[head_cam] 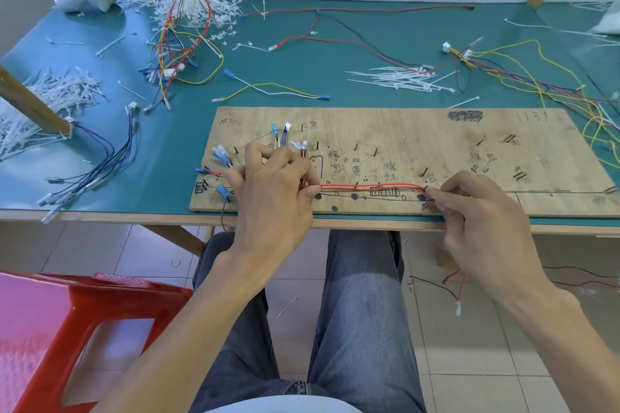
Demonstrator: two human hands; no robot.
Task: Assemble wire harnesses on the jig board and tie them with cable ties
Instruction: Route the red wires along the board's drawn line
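A wooden jig board (419, 131) with pins and handwritten marks lies at the near edge of the green table. Red wires (369, 186) run stretched along its front between my two hands. My left hand (271, 191) grips the wire bundle at the board's left end, where blue and white terminals (221, 154) fan out around the pins. My right hand (476, 211) pinches the red wires at their right end, near a black pin. A pile of white cable ties (402, 77) lies on the table behind the board.
A finished harness loop (181, 43) and loose wires lie at the back left, more yellow and red wires (536, 74) at the right. Heaps of cut tie ends (43, 100) cover the left. A red plastic stool (84, 329) stands by my left knee.
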